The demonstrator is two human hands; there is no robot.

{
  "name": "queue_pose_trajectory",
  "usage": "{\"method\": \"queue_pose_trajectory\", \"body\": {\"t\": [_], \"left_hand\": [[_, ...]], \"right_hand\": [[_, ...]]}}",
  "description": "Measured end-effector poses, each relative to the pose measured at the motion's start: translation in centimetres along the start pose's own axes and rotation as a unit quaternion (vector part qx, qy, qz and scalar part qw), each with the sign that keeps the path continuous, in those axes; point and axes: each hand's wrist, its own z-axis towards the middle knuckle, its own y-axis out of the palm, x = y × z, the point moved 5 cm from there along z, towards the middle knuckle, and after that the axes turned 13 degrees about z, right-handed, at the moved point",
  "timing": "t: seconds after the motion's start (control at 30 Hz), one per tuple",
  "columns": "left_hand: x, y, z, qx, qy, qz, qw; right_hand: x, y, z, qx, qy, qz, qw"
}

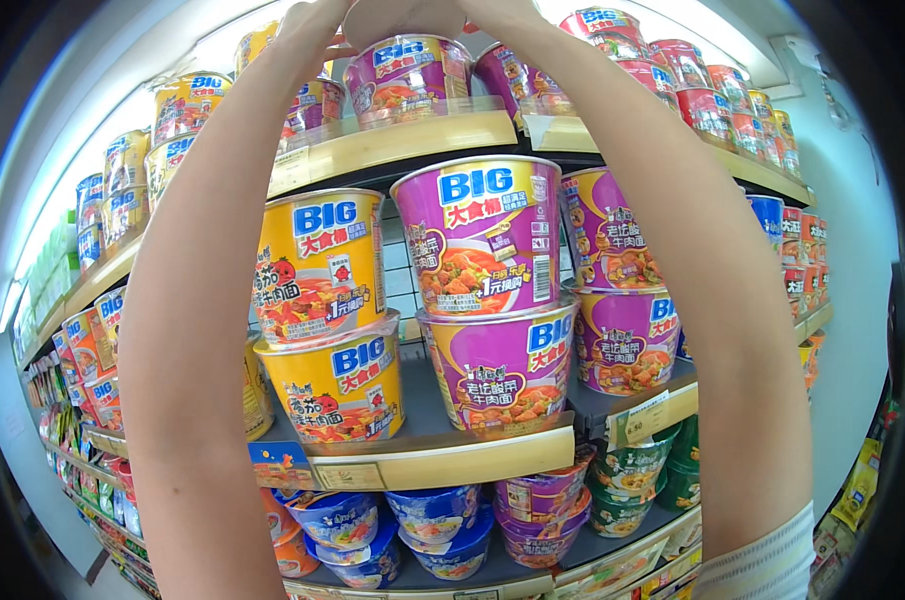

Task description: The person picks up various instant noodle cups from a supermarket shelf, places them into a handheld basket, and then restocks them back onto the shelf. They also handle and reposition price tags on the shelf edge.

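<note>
Both my arms reach up past the shelves, and my hands are partly cut off by the top edge. Between my left hand (311, 26) and my right hand (503, 10) is a tub with a pale round base (415, 16), gripped from both sides. Directly below that base, a purple instant noodle tub (411, 79) stands on the top shelf (415, 139). On the middle shelf, two yellow noodle tubs (325, 262) are stacked beside two purple noodle tubs (482, 232). Another purple stack (617, 337) stands to the right, partly behind my right forearm.
Blue noodle bowls (437, 517), purple bowls (539, 525) and green bowls (629, 472) fill the lower shelf. Red tubs (704, 109) stand at upper right, yellow tubs (186, 105) at upper left. A price strip (452, 461) edges the middle shelf.
</note>
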Motion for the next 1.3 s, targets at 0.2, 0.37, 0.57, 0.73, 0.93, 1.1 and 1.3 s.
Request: {"method": "queue_pose_trajectory", "body": {"t": [0.2,0.37,0.57,0.73,0.93,1.1,1.3], "left_hand": [[-2.0,1.6,0.7,0.058,-0.046,0.304,0.950],[-4.9,2.8,3.2,0.030,-0.035,0.303,0.952],[-4.9,1.9,1.9,0.084,-0.051,0.295,0.950],[-3.1,2.6,2.2,0.029,-0.063,0.318,0.946],[0.8,5.8,1.6,0.162,0.071,0.384,0.906],[4.0,11.0,1.9,0.125,0.142,0.335,0.923],[3.9,17.5,7.5,-0.074,0.129,0.336,0.930]], "right_hand": [[0.1,1.5,0.2,0.033,-0.004,-0.030,0.999],[0.4,2.3,-0.4,0.071,0.027,0.002,0.997],[1.0,2.6,-1.1,0.004,0.076,-0.026,0.997],[0.8,1.6,-1.6,-0.006,0.002,0.071,0.997],[3.4,-2.0,-2.1,0.043,-0.108,-0.089,0.989],[10.1,-8.6,-5.9,0.152,0.058,-0.001,0.987],[14.9,-14.2,-10.8,0.089,0.087,-0.049,0.991]]}}
